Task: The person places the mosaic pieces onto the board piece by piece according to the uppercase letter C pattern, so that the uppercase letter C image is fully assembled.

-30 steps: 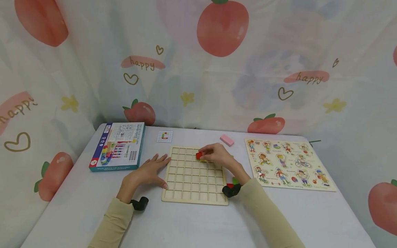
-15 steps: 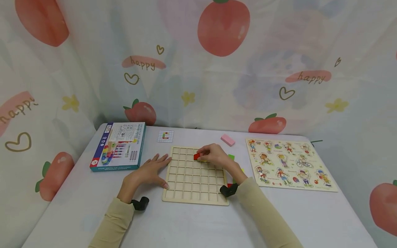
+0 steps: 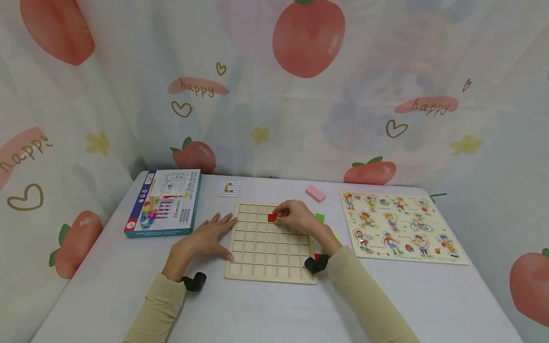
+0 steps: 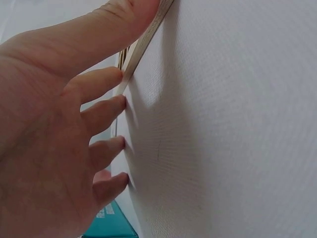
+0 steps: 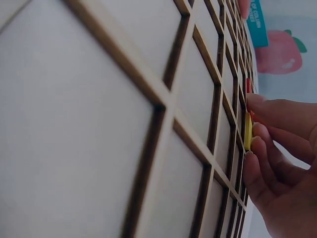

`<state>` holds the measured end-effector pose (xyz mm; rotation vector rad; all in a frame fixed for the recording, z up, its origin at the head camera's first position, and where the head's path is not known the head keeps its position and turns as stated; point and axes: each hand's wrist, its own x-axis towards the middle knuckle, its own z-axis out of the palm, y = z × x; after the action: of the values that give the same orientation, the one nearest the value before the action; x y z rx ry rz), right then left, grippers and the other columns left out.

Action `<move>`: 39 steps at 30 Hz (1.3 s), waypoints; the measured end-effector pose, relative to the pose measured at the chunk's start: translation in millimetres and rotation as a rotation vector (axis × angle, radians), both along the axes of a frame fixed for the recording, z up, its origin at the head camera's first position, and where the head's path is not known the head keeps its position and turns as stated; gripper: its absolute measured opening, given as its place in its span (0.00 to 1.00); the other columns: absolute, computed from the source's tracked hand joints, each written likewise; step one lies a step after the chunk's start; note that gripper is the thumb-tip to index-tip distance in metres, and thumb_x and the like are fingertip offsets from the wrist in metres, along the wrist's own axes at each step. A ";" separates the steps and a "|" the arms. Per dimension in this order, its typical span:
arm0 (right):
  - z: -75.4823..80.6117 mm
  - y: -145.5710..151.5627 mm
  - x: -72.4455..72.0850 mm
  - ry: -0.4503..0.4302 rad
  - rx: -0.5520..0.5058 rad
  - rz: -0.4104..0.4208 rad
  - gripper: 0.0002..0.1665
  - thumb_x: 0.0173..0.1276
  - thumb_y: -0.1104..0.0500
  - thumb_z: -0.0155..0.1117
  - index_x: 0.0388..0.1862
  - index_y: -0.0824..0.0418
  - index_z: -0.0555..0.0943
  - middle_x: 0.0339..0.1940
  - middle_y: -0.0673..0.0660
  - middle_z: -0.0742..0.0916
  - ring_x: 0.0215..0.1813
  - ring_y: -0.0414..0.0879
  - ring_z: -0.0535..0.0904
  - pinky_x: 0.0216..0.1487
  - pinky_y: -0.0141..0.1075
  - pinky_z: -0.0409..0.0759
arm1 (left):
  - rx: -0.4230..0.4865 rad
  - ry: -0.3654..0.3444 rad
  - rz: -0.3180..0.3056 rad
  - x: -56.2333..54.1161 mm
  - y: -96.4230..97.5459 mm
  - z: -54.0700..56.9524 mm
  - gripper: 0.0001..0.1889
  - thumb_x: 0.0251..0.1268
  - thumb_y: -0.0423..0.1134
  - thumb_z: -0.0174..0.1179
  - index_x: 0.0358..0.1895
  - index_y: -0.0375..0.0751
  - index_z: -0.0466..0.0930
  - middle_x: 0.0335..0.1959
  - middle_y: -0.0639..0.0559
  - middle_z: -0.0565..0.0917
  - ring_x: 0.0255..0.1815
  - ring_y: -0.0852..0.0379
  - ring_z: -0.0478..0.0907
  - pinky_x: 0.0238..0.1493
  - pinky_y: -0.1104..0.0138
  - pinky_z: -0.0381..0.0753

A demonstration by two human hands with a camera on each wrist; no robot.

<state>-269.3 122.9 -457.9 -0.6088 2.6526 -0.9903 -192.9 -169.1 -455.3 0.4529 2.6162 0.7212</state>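
A wooden grid board lies flat in the middle of the table. On its left edge rests my left hand, fingers spread; the left wrist view puts the thumb and fingertips at the board's side. Over the far part of the grid, my right hand pinches a red square tile, which lies nearly level at a cell. In the right wrist view the thumb covers part of that red tile, with a yellow tile set in the grid beside it, close to the curled fingers.
Green and red pieces lie right of the board, partly behind the right forearm. Further back are a pink block and a small pattern card. A boxed toy set stands left, a sports-figure puzzle board right.
My right hand has moved slightly left with the red tile, which has gone from tilted to nearly flat against the grid. The left hand stays put.
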 end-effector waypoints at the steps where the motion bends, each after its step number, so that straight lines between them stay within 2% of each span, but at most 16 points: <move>1: -0.2 0.9 0.3 0.004 -0.004 0.000 0.16 0.64 0.61 0.76 0.49 0.63 0.88 0.38 0.53 0.87 0.39 0.43 0.79 0.44 0.33 0.79 | -0.001 -0.002 0.001 -0.1 0.1 -0.2 0.57 0.48 0.50 0.81 0.82 0.43 0.57 0.85 0.42 0.52 0.86 0.34 0.38 0.83 0.38 0.40; 7: 1.4 9.0 5.4 0.017 -0.036 -0.023 0.15 0.65 0.62 0.74 0.50 0.62 0.88 0.42 0.55 0.88 0.43 0.45 0.81 0.50 0.38 0.82 | -0.006 -0.011 0.005 0.0 0.6 -0.7 0.57 0.49 0.50 0.81 0.82 0.43 0.57 0.85 0.43 0.52 0.86 0.35 0.37 0.83 0.38 0.39; 14: 5.4 25.0 14.5 0.017 -0.049 -0.075 0.13 0.68 0.61 0.71 0.51 0.60 0.87 0.44 0.54 0.88 0.45 0.47 0.81 0.51 0.39 0.82 | -0.013 -0.004 0.011 -0.9 -0.4 -2.0 0.57 0.49 0.50 0.81 0.82 0.44 0.57 0.85 0.44 0.52 0.86 0.35 0.38 0.83 0.38 0.39; 22: 7.3 49.6 24.0 0.017 -0.045 -0.075 0.13 0.71 0.60 0.68 0.53 0.59 0.87 0.49 0.54 0.89 0.47 0.47 0.80 0.52 0.40 0.81 | -0.007 -0.015 0.017 0.7 -0.2 -1.4 0.57 0.49 0.49 0.81 0.82 0.43 0.57 0.85 0.43 0.52 0.86 0.35 0.38 0.83 0.39 0.39; 29: 10.2 68.6 31.0 0.034 -0.024 -0.083 0.12 0.71 0.60 0.68 0.52 0.61 0.87 0.44 0.54 0.88 0.44 0.47 0.80 0.48 0.38 0.81 | -0.010 -0.007 0.011 1.2 -0.6 0.0 0.57 0.49 0.48 0.81 0.82 0.43 0.58 0.85 0.43 0.52 0.86 0.34 0.39 0.83 0.39 0.40; 39: 8.9 93.3 38.0 0.045 0.008 -0.114 0.12 0.71 0.60 0.69 0.50 0.61 0.87 0.45 0.56 0.89 0.43 0.48 0.80 0.41 0.34 0.81 | -0.003 -0.003 0.007 0.9 0.6 0.5 0.56 0.49 0.48 0.81 0.82 0.42 0.58 0.85 0.42 0.53 0.85 0.33 0.39 0.83 0.38 0.40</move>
<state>-231.3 216.2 -449.0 -0.4878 2.7565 -1.0073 -192.0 -168.5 -454.7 0.4419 2.6163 0.7197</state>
